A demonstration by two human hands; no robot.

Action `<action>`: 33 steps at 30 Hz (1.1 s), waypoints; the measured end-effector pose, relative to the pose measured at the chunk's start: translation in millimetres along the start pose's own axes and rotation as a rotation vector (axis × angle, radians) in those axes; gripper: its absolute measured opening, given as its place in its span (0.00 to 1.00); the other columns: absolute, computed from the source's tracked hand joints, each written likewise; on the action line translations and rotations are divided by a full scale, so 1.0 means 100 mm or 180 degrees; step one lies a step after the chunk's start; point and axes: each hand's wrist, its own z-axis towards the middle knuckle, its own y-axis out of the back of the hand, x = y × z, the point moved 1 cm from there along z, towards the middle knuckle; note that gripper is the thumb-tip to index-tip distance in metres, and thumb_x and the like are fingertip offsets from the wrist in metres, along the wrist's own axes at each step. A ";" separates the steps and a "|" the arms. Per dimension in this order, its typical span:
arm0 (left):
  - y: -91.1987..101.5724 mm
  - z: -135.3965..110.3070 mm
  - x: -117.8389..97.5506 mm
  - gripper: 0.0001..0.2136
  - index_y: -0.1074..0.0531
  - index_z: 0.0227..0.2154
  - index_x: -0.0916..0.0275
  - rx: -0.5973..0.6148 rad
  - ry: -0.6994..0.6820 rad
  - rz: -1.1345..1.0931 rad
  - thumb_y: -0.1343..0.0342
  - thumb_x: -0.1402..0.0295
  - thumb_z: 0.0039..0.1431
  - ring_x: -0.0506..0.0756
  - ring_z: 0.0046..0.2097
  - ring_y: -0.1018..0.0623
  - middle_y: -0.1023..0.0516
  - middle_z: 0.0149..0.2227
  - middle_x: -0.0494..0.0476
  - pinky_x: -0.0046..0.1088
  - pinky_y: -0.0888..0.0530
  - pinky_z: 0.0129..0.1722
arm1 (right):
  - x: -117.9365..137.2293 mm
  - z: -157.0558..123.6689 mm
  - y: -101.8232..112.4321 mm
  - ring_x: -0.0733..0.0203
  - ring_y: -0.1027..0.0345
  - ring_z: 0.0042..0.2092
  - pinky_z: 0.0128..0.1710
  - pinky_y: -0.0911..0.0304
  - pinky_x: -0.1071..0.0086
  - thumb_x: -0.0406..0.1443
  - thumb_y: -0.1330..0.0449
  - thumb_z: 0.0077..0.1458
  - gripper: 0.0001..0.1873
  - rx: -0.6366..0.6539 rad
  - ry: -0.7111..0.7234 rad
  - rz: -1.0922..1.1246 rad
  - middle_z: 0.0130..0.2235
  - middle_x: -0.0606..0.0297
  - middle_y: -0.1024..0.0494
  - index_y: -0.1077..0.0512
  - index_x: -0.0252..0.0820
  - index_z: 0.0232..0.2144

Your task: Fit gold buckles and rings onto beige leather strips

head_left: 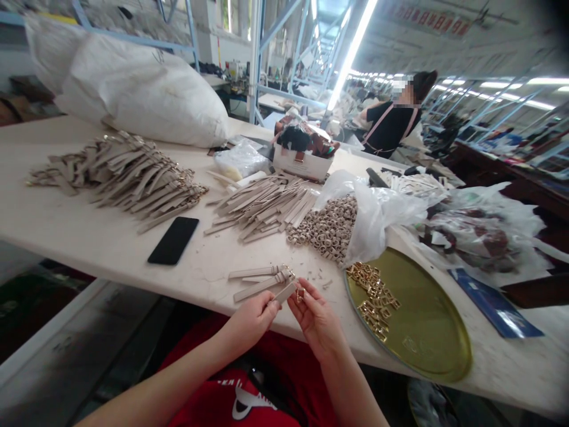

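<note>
Between the thumb and fingers of my left hand (256, 314) is a beige strap (284, 293), its far end slanting up to the right. My right hand (316, 314) is closed on a small gold buckle (300, 294) beside that end of the strap. Whether the buckle is threaded on the strap, I cannot tell. Just beyond my hands lie several assembled straps with buckles (253, 274) on the tabletop. A round gold-coloured tray (427, 320) to the right carries a heap of loose gold buckles (376, 299).
Loose beige straps (267, 204) and a pile of small beige loops (326, 228) by a plastic bag (371, 213) lie ahead. A phone (173, 240) and a heap of buckled straps (128, 172) are left. A white sack (133, 89) stands behind; a person (391, 127) works farther off.
</note>
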 end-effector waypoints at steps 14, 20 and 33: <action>0.02 -0.14 0.07 0.13 0.38 0.25 0.63 0.0780 0.0284 -0.0563 0.57 0.59 0.55 0.46 0.18 0.44 0.44 0.15 0.43 0.22 0.48 0.18 | -0.27 -0.15 -0.03 0.61 0.28 0.37 0.37 0.35 0.66 0.36 0.36 0.44 0.12 0.0135 -0.0334 -0.0083 0.34 0.62 0.21 0.29 0.41 0.34; -0.08 -0.11 0.11 0.10 0.39 0.23 0.63 0.0637 0.0488 -0.0619 0.56 0.61 0.53 0.47 0.19 0.43 0.43 0.16 0.44 0.23 0.47 0.18 | -0.44 -0.18 -0.08 0.63 0.29 0.37 0.36 0.36 0.71 0.37 0.36 0.44 0.16 0.0013 -0.0044 -0.0401 0.37 0.62 0.22 0.33 0.43 0.37; -0.08 -0.08 0.17 0.10 0.37 0.32 0.64 0.0436 0.0260 -0.0560 0.55 0.61 0.56 0.49 0.24 0.36 0.35 0.22 0.48 0.22 0.39 0.22 | -0.53 -0.22 0.06 0.63 0.32 0.38 0.42 0.39 0.69 0.39 0.41 0.49 0.10 0.0006 0.0246 -0.0976 0.36 0.66 0.25 0.30 0.43 0.36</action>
